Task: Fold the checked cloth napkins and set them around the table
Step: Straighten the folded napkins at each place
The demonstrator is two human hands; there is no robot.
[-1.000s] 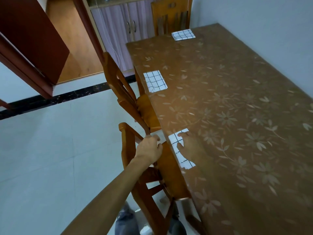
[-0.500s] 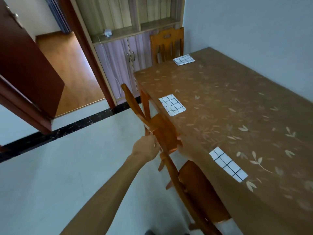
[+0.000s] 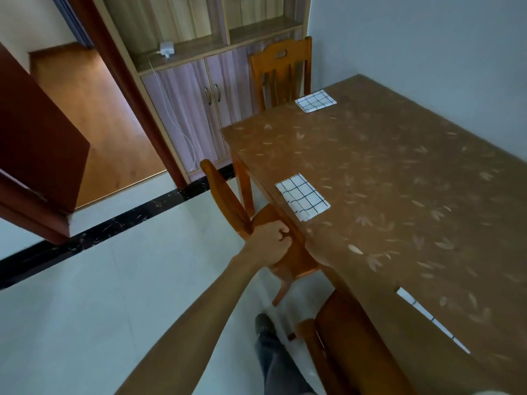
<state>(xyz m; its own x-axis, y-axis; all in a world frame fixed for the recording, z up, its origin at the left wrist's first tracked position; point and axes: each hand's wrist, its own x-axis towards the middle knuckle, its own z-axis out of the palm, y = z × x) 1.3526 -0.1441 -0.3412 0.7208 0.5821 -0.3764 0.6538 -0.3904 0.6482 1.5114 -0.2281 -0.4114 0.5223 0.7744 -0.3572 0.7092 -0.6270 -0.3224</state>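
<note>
Napkins were already lying folded on the table, and the hand nearest them was the left hand, curled tight round the back post of the middle chair just off the table's left edge. The middle napkin lay just beyond and to the right of that fist, flat near the left edge, its long axis running from far-left to near-right, roughly along the table's side. The far napkin sat well apart at the far end, in front of the far chair. A third, the near napkin, showed only as a thin checked strip at the near right, close to the near chair. The right hand was not clearly visible; a blurred shape at the table edge beside the left fist might have been it, but I could not tell, nor how it was held. Judging from this, the setting looked close to finished on this side, and the hand seemed busy with the chair, not a cloth. Any next reach for the middle napkin would have gone forward and right, across the table's edge. The tabletop was brown with a pale leaf pattern, glossy and otherwise bare. Beyond stood a cabinet with a white charger on its shelf, a dark red door at the left, and a pale tiled floor.
</note>
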